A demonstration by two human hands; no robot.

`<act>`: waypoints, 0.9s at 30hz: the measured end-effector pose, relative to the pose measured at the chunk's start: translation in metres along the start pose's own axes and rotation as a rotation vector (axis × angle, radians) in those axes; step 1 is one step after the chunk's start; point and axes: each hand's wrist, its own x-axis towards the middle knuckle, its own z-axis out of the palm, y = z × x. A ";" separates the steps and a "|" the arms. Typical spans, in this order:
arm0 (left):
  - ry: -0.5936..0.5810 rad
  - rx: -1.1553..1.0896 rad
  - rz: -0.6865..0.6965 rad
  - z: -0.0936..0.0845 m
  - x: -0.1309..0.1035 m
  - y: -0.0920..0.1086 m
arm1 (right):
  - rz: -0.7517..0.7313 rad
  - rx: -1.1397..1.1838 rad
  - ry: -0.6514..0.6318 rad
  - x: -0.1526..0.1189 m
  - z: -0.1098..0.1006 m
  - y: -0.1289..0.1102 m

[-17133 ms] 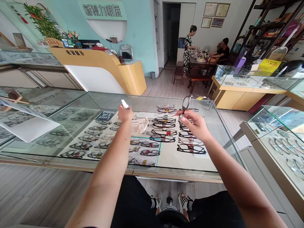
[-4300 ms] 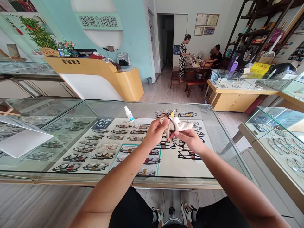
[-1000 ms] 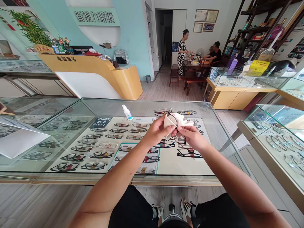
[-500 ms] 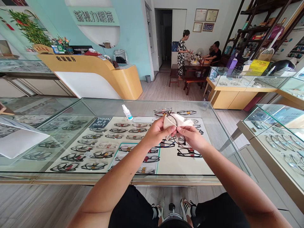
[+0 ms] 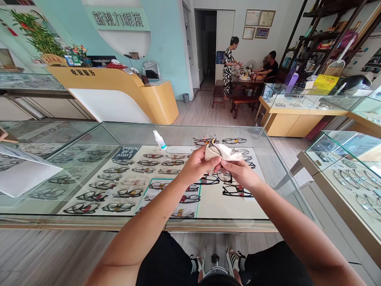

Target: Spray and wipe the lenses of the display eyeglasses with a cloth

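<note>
Above the glass display case, both hands meet around a pair of glasses and a cream cloth. My left hand is closed, pressing the cloth about the upper lens with its thumb in front. Fingers of my right hand pinch the glasses near the bridge, with cloth along their upper side. The lower lens hangs out below the hands, uncovered. Part of the frame and the fingertips are hidden by the cloth. A white spray bottle stands on the glass to the left, apart from both hands.
Under the glass top of the display case lie several rows of eyeglasses. A white folded card stands at the left. Further cases are on the right. Two people are at a table in the back.
The cloth has shifted slightly around the upper lens, and its right end looks a little fuller. Both hands keep nearly the same place and grip.
</note>
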 end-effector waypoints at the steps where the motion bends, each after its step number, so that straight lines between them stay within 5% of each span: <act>1: 0.000 0.003 0.004 0.000 0.000 0.000 | -0.001 0.000 0.001 0.000 0.000 0.000; 27: -0.074 -0.022 0.013 -0.005 0.000 0.007 | 0.006 -0.021 -0.004 -0.001 -0.002 -0.004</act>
